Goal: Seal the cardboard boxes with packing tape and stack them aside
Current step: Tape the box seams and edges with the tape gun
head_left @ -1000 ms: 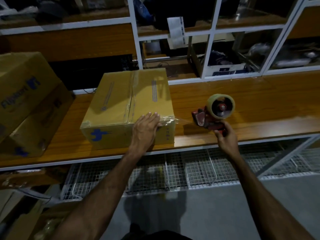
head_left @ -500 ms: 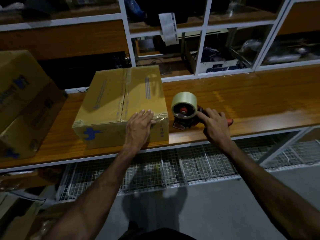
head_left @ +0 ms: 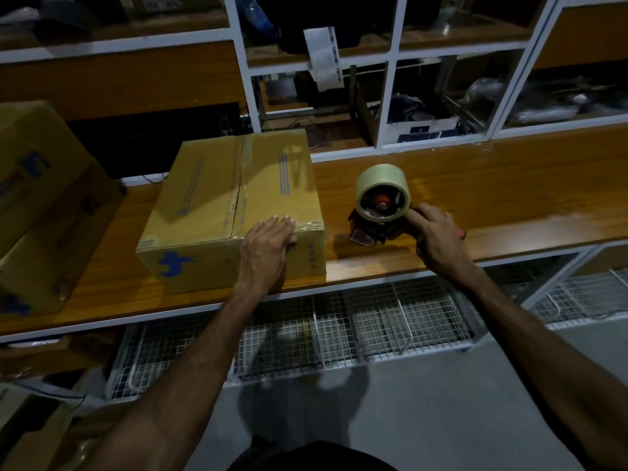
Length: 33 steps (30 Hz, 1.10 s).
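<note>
Dim overhead light, dark corners, wide-angle bowing.

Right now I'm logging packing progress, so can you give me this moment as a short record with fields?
box: cardboard box on the wooden bench, tape along its top seam and front edge
left hand: left hand flat on the box's front edge
right hand: right hand on the tape dispenser, which rests on the bench to the right of the box
stacked aside: two boxes at far left
</note>
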Each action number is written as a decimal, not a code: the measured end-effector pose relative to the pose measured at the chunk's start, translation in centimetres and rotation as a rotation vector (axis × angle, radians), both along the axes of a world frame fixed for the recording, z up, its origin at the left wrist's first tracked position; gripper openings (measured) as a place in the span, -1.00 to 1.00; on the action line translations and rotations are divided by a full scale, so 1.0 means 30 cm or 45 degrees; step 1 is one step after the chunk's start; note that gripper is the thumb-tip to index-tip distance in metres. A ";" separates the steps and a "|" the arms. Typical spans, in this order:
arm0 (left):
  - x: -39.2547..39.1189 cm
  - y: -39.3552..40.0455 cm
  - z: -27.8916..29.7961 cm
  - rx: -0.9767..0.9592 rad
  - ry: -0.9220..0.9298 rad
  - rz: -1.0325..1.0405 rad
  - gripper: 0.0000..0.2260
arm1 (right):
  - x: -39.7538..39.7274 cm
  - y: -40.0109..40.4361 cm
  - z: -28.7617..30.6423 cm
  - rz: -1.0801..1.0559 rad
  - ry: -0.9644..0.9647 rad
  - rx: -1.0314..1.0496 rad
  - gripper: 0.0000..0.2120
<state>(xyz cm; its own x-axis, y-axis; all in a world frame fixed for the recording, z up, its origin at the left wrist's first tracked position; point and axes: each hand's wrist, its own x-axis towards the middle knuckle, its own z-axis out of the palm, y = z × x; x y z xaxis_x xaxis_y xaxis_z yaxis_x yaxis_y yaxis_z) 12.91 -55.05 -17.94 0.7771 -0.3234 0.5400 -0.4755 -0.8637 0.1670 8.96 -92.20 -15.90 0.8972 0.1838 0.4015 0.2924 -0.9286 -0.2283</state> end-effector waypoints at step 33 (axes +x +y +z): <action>0.003 -0.004 0.003 -0.167 0.090 0.040 -0.61 | 0.063 0.151 -0.082 -0.506 0.458 0.639 -0.54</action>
<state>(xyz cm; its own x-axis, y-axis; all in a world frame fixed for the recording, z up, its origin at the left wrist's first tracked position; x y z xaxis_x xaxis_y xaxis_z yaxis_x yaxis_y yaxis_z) 12.99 -55.16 -17.84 0.8233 -0.2285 0.5195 -0.4316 -0.8465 0.3117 10.84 -87.67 -18.37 0.9501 -0.3113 0.0196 -0.2179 -0.7075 -0.6723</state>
